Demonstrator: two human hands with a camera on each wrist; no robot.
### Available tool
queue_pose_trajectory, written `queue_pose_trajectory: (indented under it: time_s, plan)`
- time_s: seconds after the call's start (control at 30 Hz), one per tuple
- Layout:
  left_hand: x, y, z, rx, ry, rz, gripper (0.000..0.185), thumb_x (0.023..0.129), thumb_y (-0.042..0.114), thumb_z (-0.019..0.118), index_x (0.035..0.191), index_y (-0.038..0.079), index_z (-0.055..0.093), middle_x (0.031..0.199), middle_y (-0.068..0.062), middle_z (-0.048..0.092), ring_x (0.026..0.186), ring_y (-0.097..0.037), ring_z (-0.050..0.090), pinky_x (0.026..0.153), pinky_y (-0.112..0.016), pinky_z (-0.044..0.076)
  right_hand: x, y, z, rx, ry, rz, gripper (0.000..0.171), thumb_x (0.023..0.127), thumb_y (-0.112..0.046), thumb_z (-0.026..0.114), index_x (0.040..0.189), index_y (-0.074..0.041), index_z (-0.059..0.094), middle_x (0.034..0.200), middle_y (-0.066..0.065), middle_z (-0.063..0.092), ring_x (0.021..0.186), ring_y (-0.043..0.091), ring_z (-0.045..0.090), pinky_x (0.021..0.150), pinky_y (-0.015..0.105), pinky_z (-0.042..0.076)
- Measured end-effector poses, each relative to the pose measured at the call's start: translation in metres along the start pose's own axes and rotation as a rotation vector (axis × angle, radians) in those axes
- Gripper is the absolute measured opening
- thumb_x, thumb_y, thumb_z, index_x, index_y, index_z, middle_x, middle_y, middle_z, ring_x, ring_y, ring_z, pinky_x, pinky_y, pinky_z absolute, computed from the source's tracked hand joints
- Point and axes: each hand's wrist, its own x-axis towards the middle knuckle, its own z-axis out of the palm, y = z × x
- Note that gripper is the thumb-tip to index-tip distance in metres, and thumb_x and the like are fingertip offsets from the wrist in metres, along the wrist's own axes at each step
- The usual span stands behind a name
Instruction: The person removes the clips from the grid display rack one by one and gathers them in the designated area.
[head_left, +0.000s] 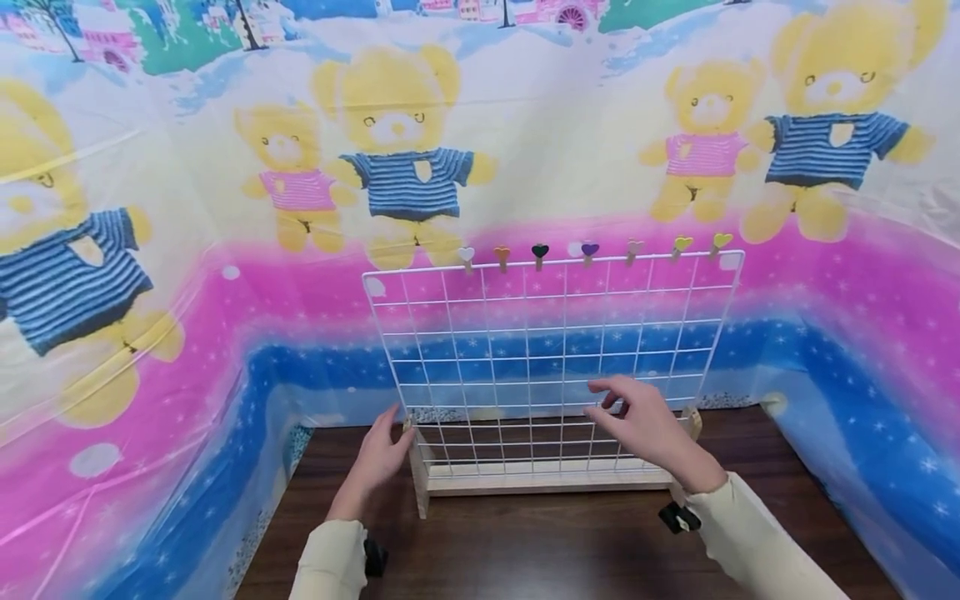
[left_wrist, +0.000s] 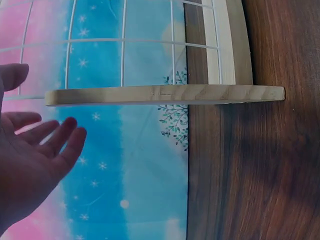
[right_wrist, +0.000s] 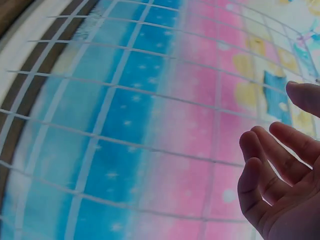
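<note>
A white wire grid panel (head_left: 551,358) stands upright in a pale wooden base (head_left: 547,479) on a dark wooden table (head_left: 525,550). Several small heart-topped clips (head_left: 540,252) sit in a row along its top wire. My left hand (head_left: 382,458) is open beside the base's left foot (left_wrist: 165,95), fingers straight and holding nothing. My right hand (head_left: 637,421) hovers open in front of the lower right part of the grid (right_wrist: 150,125), fingers loosely spread and empty.
A bright plastic sheet printed with teddy bears (head_left: 405,158) covers the walls behind and on both sides, close to the table's edges. Bare table lies between me and the base.
</note>
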Motion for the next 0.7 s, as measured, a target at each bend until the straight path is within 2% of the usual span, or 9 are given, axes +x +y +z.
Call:
queue_pose_trajectory:
  time_s: [0.3,0.5,0.6,0.7]
  plan:
    - [0.01,-0.005,0.005,-0.118,-0.005,-0.001,0.047,0.098,0.014,0.052,0.141,0.0,0.041,0.139,-0.025,0.042,0.124,-0.04,0.043,0.096,-0.053,0.038,0.041,-0.038,-0.022,0.024,0.005,-0.123,0.032,0.086,-0.022,0.072,0.115,-0.009,0.067,0.092,-0.002,0.065,0.063,0.007,0.052,0.053,0.026,0.045]
    - [0.01,-0.012,0.009,-0.146,-0.008,-0.022,0.039,0.096,0.009,0.054,0.135,0.002,0.05,0.129,-0.023,0.053,0.115,-0.037,0.051,0.087,-0.048,0.047,0.068,-0.067,-0.038,0.061,0.007,-0.193,0.03,0.085,-0.018,0.072,0.113,-0.008,0.068,0.088,-0.001,0.067,0.06,0.007,0.052,0.053,0.026,0.046]
    - [0.011,-0.015,0.009,-0.154,-0.012,-0.037,0.038,0.097,0.009,0.054,0.134,0.005,0.052,0.127,-0.021,0.055,0.114,-0.036,0.053,0.086,-0.047,0.048,0.08,-0.083,-0.045,0.084,0.005,-0.216,0.03,0.086,-0.017,0.072,0.114,-0.008,0.068,0.092,0.001,0.067,0.06,0.007,0.053,0.054,0.027,0.047]
    - [0.012,-0.018,0.009,-0.173,-0.014,-0.04,0.038,0.097,0.01,0.054,0.135,0.007,0.052,0.124,-0.021,0.057,0.114,-0.035,0.053,0.086,-0.047,0.048,0.093,-0.098,-0.051,0.103,0.018,-0.247,0.03,0.085,-0.016,0.072,0.113,-0.008,0.067,0.088,0.001,0.065,0.058,0.008,0.053,0.054,0.028,0.047]
